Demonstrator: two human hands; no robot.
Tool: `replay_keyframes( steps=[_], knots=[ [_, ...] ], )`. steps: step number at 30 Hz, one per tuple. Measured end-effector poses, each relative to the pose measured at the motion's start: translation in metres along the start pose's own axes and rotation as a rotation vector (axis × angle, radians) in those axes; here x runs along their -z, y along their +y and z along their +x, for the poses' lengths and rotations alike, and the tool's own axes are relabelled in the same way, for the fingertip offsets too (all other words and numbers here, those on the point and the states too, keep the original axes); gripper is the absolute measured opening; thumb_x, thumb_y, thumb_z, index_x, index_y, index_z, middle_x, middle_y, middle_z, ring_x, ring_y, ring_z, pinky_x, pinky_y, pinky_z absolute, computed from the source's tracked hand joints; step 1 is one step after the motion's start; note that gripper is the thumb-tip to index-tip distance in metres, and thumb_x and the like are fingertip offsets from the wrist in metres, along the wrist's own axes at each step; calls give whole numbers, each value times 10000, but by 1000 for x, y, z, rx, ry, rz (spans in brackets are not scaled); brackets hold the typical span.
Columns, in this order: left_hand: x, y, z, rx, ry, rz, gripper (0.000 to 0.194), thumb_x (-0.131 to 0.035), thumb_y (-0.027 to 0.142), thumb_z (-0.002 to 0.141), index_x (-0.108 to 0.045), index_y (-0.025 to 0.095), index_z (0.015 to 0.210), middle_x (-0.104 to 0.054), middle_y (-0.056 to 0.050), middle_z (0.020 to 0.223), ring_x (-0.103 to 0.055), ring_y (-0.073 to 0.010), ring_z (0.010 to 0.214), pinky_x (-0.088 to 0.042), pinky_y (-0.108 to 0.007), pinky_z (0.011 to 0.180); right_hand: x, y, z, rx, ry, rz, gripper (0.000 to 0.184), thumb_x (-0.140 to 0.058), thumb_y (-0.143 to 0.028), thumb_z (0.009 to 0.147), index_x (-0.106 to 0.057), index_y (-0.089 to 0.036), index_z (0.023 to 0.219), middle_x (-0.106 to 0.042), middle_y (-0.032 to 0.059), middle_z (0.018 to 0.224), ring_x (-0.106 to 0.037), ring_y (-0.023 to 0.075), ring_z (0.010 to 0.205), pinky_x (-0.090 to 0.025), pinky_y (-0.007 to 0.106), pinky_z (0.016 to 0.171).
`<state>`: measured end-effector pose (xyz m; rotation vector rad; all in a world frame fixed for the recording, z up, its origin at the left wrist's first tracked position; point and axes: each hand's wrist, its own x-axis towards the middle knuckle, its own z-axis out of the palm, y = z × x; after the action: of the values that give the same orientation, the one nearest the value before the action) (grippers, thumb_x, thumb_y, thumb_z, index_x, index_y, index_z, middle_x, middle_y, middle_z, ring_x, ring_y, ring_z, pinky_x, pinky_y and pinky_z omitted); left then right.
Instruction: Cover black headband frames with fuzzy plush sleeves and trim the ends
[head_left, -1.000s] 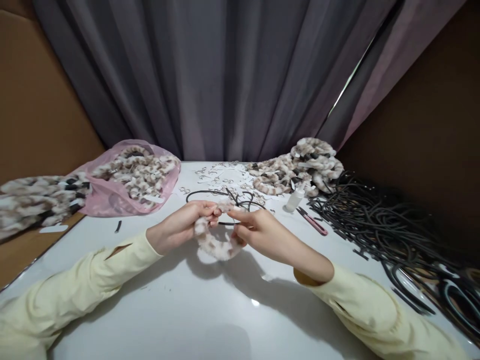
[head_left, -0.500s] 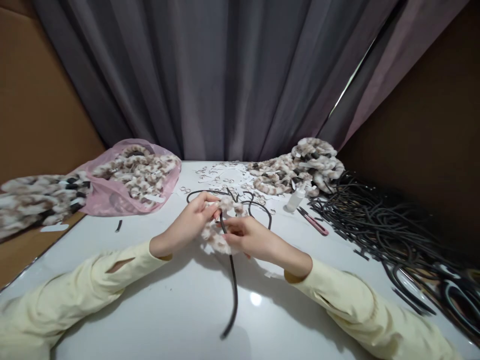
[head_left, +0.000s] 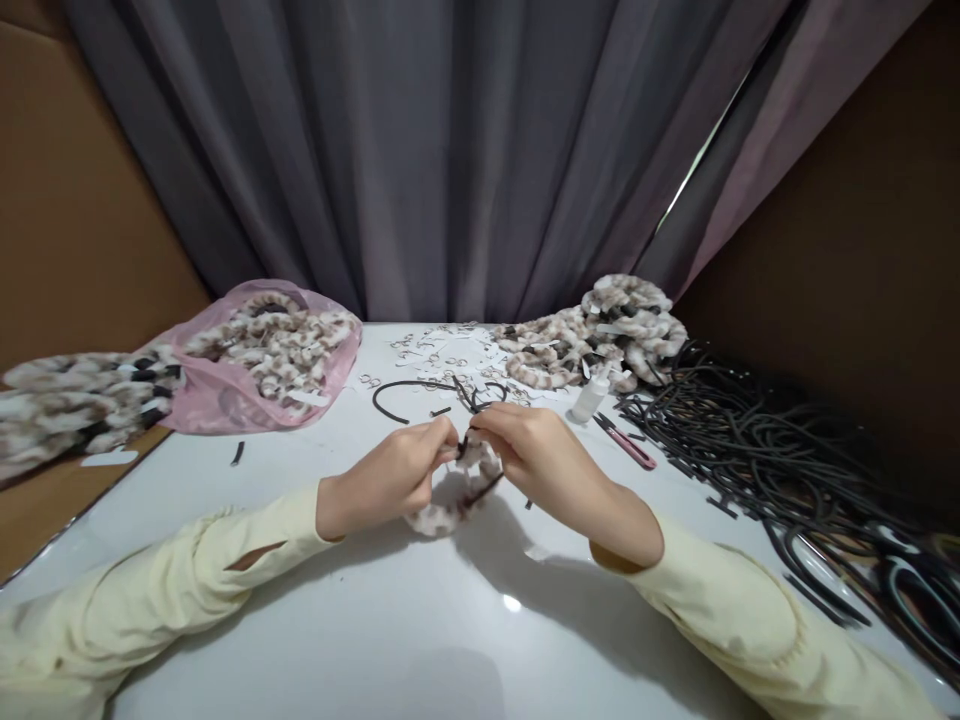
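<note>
A brown-and-white fluffy ring (head_left: pixel 442 518) hangs between my hands above the white table. My left hand (head_left: pixel 394 468) is closed in a pinch at the top of the ring, where a short stretch of black cord (head_left: pixel 463 446) shows. Against it from the other side, the fingertips of my right hand (head_left: pixel 559 472) are pinched together on the cord. The fingers hide most of the spot where cord and fluff meet. Just beyond the hands lie a curved black cord (head_left: pixel 381 403) and a short cut piece (head_left: pixel 441 412).
A pink bag (head_left: pixel 202 385) of fluffy rings stands at left, with more rings (head_left: pixel 45 400) beside it. Metal clasps (head_left: pixel 427 345) lie at the back. On the right are a ring pile (head_left: pixel 630 310), a small bottle (head_left: pixel 591 398), pink-handled snips (head_left: pixel 626 443) and heaped black cords (head_left: pixel 727 430).
The long black cord end that hung toward me is gone from view. My right hand has moved up and turned over, fingertips meeting the left hand's, and the ring now shows more openly below.
</note>
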<state>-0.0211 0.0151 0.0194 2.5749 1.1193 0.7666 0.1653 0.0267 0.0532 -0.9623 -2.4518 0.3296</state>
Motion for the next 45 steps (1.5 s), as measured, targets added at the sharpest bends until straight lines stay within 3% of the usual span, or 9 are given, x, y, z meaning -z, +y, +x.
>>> replay_keyframes(
  steps=[7, 11, 18, 24, 31, 33, 38, 42, 45],
  knots=[
    [-7, 2, -6, -105, -20, -158, 282, -381, 37, 765, -399, 194, 999, -560, -61, 875, -540, -164, 733, -405, -254, 637, -4, 10, 5, 57, 38, 74, 240, -423, 11, 741, -616, -131, 737, -593, 33, 679, -504, 115, 611, -328, 211, 578],
    [-8, 1, -6, -175, -8, -168, 467, -386, 3, 743, -361, 212, 1160, -562, -93, 1046, -556, -190, 914, -427, -280, 749, -2, 9, 9, -2, -43, 200, 231, -438, 3, 754, -623, -133, 719, -595, 9, 638, -504, 96, 590, -329, 200, 572],
    [-15, 0, -11, -257, 26, -113, 313, -392, 4, 687, -440, 189, 935, -539, -53, 791, -512, -189, 731, -411, -288, 642, 12, 13, 13, 83, -134, 370, 168, -505, -61, 779, -575, -147, 905, -617, 30, 845, -536, 111, 702, -423, 222, 641],
    [-16, -1, -9, -290, 158, -99, 296, -374, -8, 689, -400, 201, 896, -415, 3, 679, -379, -138, 582, -321, -246, 526, 21, 14, 9, 257, 78, 185, 379, -432, -4, 759, -472, -174, 1095, -448, 114, 1244, -369, 206, 1204, -326, 395, 986],
    [-3, -3, -4, -265, 142, -123, 79, -452, 181, 808, -449, 211, 735, -276, 52, 547, -315, -143, 538, -319, -291, 572, 21, -8, -3, 218, 436, -3, 141, -460, -47, 701, -516, -170, 740, -502, 76, 839, -464, 213, 830, -401, 363, 722],
    [0, -2, -3, -264, 128, -141, 116, -463, 220, 817, -452, 215, 701, -264, 54, 533, -300, -145, 529, -321, -301, 574, 26, -16, -9, 234, 372, -18, 130, -474, -56, 700, -527, -169, 736, -503, 73, 816, -459, 206, 793, -394, 345, 688],
    [7, 8, -1, -244, 150, -166, 200, -470, 292, 826, -433, 221, 642, -307, 44, 498, -235, -135, 485, -274, -310, 536, 30, -25, -14, 163, -123, 88, 94, -538, -139, 773, -568, -155, 862, -571, 62, 822, -506, 177, 779, -406, 278, 674],
    [10, 11, -1, -182, 44, -119, 227, -399, 383, 834, -457, 229, 678, -309, 34, 471, -220, -145, 486, -254, -320, 523, 23, -17, -10, 152, -198, 160, 57, -526, -107, 792, -555, -156, 787, -552, 10, 676, -482, 113, 603, -351, 211, 560],
    [8, 8, -2, -163, 68, -98, 219, -400, 400, 825, -476, 224, 719, -330, 28, 488, -238, -149, 495, -267, -325, 537, 17, -13, -9, 141, -167, 145, 121, -466, -63, 785, -540, -157, 765, -550, 1, 646, -462, 98, 558, -314, 196, 526]
  ],
)
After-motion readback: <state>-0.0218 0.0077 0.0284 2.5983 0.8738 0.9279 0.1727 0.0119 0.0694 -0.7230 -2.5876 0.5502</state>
